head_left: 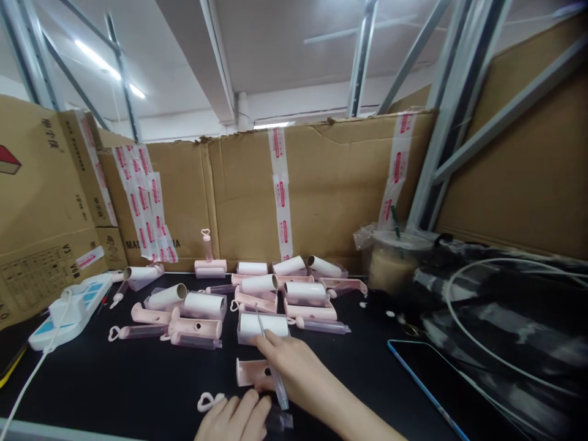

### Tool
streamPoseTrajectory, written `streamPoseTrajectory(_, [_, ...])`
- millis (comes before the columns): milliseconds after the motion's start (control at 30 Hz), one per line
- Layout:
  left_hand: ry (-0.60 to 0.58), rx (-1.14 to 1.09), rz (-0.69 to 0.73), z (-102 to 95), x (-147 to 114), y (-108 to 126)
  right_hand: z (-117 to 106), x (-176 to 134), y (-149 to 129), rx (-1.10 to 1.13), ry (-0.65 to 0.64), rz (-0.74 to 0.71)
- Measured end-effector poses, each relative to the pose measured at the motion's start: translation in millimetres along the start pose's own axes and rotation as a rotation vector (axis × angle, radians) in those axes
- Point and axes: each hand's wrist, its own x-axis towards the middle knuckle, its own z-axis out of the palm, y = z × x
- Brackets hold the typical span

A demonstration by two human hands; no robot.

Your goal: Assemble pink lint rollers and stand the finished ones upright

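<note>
My right hand point(289, 361) is closed around a slim screwdriver point(279, 391), its thin metal shaft pointing up and away and its clear handle end toward me. At the front edge of view, my left hand point(239, 416) has its fingers curled over a handle with a pale pink heart-shaped loop point(207, 402); a clear plastic end sticks out to the right. Between the hands lies a pink roller holder point(250, 372) with a dark hole, partly hidden by my fingers. Just beyond my right hand is a white roll point(264, 324) in a clear cover.
Several white rolls point(204, 304), pink holders and clear-sleeved handles point(321, 326) cover the black table's middle. A power strip point(71, 312) with a cable is at left. A phone point(432, 386), a drink cup point(390, 263) and dark bundled fabric are at right. Cardboard walls point(239, 196) stand behind.
</note>
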Motion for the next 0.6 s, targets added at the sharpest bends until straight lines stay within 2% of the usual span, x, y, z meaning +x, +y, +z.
streamPoseTrajectory(100, [-0.147, -0.148, -0.077, 0.7, 8, 8, -14, -8, 14, 0.174, 0.103, -0.049])
streamPoseTrajectory(167, [-0.251, -0.201, -0.142, 1.5, 19, 12, -29, -15, 30, 0.339, 0.155, -0.011])
streamPoseTrajectory(267, [-0.373, -0.203, -0.277, 3.0, 40, 14, -41, -22, 53, 0.405, 0.109, 0.050])
streamPoseTrajectory(333, [-0.441, -0.229, -0.310, 3.4, 53, 11, -34, -23, 60, 0.370, 0.056, 0.086])
streamPoseTrajectory(500, [-0.531, -0.299, -0.335, 0.1, 71, -1, 3, -21, 60, 0.321, 0.066, 0.122])
streamPoseTrajectory(600, [-0.558, -0.305, -0.336, -0.4, 73, -6, 4, -20, 60, 0.311, 0.058, 0.094])
